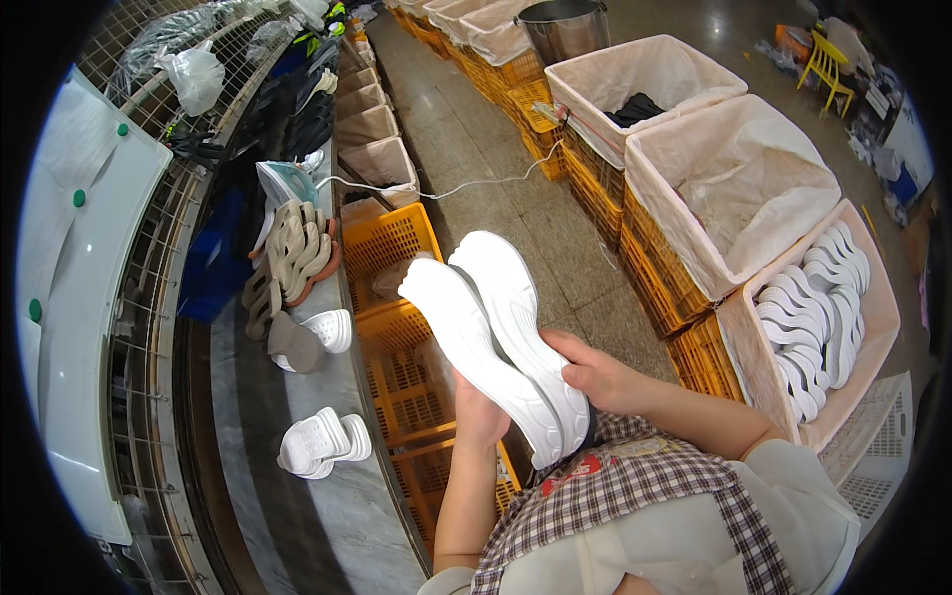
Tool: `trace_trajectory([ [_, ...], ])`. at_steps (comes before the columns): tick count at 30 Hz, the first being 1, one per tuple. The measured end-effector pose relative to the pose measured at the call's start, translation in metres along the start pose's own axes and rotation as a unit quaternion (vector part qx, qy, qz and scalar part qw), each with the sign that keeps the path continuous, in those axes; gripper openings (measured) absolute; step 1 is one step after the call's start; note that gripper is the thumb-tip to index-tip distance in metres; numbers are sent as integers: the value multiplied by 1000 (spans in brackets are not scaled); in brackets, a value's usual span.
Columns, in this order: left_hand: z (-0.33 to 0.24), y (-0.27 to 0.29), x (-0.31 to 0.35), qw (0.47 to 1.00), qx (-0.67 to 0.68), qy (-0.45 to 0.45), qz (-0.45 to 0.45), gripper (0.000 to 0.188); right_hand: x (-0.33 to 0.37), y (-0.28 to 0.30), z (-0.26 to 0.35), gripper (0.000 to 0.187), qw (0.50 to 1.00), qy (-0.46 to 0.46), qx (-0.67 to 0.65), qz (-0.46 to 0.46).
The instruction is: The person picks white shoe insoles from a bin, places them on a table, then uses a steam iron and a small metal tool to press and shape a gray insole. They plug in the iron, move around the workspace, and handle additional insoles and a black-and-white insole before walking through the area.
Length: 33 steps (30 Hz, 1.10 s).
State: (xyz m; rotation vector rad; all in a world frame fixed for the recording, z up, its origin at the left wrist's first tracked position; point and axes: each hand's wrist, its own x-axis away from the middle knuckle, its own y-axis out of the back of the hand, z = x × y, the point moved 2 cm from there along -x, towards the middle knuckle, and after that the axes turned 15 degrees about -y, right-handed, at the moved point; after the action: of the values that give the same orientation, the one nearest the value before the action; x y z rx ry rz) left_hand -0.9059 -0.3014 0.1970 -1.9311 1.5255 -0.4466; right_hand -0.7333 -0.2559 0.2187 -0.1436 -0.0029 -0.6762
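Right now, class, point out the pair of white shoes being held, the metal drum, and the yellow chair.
pair of white shoes (496,327), head view, on a sole.
metal drum (565,28), head view, on its side wall.
yellow chair (828,61), head view, on its backrest.

Bare forearms, short pale cream sleeves — a brown-and-white checked apron with a red patch over it.

One view only here, worn on the person's head and tilted steeply down, so the checked apron and both forearms rise from the lower edge. The hands sit close under the lens, near centre frame. To the person's left the grey desk (317,516) curves away upward; to the right the lined baskets (734,188) bow along the rim. The wide fisheye bends every straight edge, with a dark circular border all round. The tiled floor (496,149) runs off towards the top.
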Motion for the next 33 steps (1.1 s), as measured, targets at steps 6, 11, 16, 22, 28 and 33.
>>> trace_trajectory([
  [6, 1, 5, 1, 999, 1, -34, 1, 48, 2, 0, 6, 69, 999, 0, 40, -19],
  [11, 2, 10, 1, 995, -65, -68, 27, 53, 5, 1, 11, 82, 996, -36, 76, -27],
  [16, 4, 12, 1, 997, -42, -70, 7, 51, 6, 1, 12, 83, 996, -38, 81, -25],
  [22, -8, -1, 5, 998, -5, -4, -69, 42, -7, 20, 17, 69, 975, 47, 211, -44],
  [28, -16, -20, 3, 993, 39, 74, -87, 46, -14, 36, 1, 38, 984, -30, 174, 27],
  [33, -13, -23, 4, 996, -20, -60, -66, 52, -7, 19, -20, 45, 998, -51, 28, 22],
])
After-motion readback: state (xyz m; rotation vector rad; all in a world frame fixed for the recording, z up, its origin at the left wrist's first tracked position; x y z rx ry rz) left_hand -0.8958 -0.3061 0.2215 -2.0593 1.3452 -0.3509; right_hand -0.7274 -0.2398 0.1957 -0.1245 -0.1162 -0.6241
